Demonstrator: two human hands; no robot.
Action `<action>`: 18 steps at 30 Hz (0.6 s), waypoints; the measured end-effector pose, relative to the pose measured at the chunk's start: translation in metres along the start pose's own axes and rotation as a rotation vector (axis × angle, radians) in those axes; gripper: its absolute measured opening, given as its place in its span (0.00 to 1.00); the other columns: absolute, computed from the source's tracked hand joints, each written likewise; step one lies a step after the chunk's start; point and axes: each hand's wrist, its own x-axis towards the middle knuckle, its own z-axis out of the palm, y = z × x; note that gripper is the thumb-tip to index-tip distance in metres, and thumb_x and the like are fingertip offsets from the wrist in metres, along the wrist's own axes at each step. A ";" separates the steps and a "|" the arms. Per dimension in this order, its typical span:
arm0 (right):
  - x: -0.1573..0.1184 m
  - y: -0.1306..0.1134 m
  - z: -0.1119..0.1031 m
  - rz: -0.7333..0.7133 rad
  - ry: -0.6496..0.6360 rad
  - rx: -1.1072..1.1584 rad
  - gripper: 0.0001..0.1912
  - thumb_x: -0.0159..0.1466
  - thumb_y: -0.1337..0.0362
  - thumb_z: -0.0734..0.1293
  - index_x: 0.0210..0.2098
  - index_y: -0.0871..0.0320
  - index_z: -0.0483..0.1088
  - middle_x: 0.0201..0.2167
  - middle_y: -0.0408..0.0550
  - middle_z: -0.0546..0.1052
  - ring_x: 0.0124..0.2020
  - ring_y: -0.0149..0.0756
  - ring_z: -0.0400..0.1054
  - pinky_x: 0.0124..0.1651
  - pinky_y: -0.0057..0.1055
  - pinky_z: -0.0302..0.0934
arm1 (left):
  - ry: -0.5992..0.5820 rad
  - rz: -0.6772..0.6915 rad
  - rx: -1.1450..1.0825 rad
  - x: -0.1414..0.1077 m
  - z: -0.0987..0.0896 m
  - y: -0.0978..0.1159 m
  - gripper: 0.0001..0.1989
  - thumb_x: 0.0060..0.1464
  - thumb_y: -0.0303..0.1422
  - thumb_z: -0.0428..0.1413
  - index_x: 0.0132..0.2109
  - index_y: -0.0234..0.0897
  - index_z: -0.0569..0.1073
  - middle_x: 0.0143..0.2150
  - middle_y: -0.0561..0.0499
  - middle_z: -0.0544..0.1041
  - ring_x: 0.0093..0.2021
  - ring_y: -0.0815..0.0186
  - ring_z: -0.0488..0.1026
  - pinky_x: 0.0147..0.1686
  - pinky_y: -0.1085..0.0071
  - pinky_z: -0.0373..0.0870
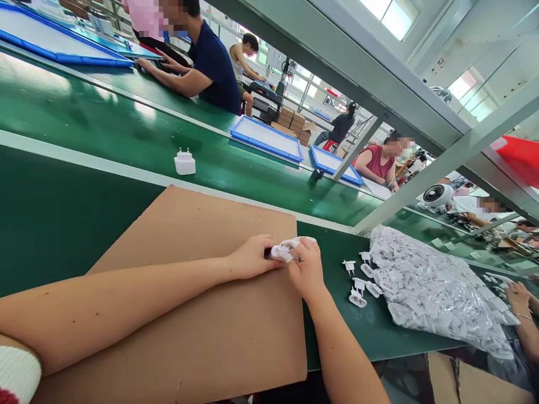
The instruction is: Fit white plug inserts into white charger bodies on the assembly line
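My left hand (252,256) and my right hand (309,269) meet above the right part of a flat cardboard sheet (202,320). Between their fingertips is a small white plastic piece (275,252), gripped from both sides. Fingers cover much of it, so its exact kind is hidden. White finger covers sit on some fingertips of my right hand. To the right of that hand, several loose white plug pieces with metal pins (357,297) lie on the green tabletop (332,336).
A clear plastic bag (438,292) full of white plug parts lies at right; a co-worker's hand (517,297) is beyond it. A white plug charger (185,162) stands on the green conveyor belt (105,134). Blue-rimmed trays (266,137) line the far side. A slanting metal post (421,168) rises ahead.
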 end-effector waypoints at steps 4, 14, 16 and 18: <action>0.001 -0.004 -0.001 0.035 -0.048 -0.139 0.11 0.55 0.76 0.62 0.30 0.55 0.72 0.39 0.48 0.75 0.42 0.42 0.63 0.54 0.39 0.56 | -0.014 0.018 0.003 -0.001 -0.001 0.003 0.17 0.49 0.48 0.61 0.32 0.38 0.75 0.36 0.48 0.75 0.39 0.58 0.72 0.40 0.64 0.68; 0.007 -0.005 -0.009 0.059 -0.122 -0.177 0.09 0.54 0.75 0.67 0.30 0.55 0.74 0.38 0.44 0.75 0.43 0.39 0.66 0.64 0.40 0.46 | -0.034 -0.116 -0.030 0.000 -0.003 0.008 0.21 0.43 0.52 0.64 0.33 0.39 0.76 0.35 0.51 0.76 0.38 0.57 0.74 0.38 0.65 0.69; 0.003 -0.006 -0.003 0.130 -0.108 -0.129 0.08 0.57 0.72 0.68 0.33 0.54 0.76 0.39 0.45 0.76 0.44 0.38 0.67 0.61 0.38 0.50 | -0.019 -0.108 0.004 -0.002 -0.002 0.011 0.21 0.43 0.53 0.62 0.32 0.39 0.76 0.35 0.50 0.76 0.38 0.57 0.74 0.38 0.65 0.70; -0.001 -0.005 0.003 0.173 -0.083 -0.040 0.09 0.60 0.69 0.69 0.39 0.51 0.78 0.40 0.43 0.76 0.46 0.38 0.68 0.60 0.36 0.52 | -0.022 -0.100 0.035 -0.003 -0.001 0.016 0.21 0.46 0.54 0.60 0.31 0.39 0.76 0.36 0.50 0.77 0.39 0.56 0.75 0.39 0.65 0.70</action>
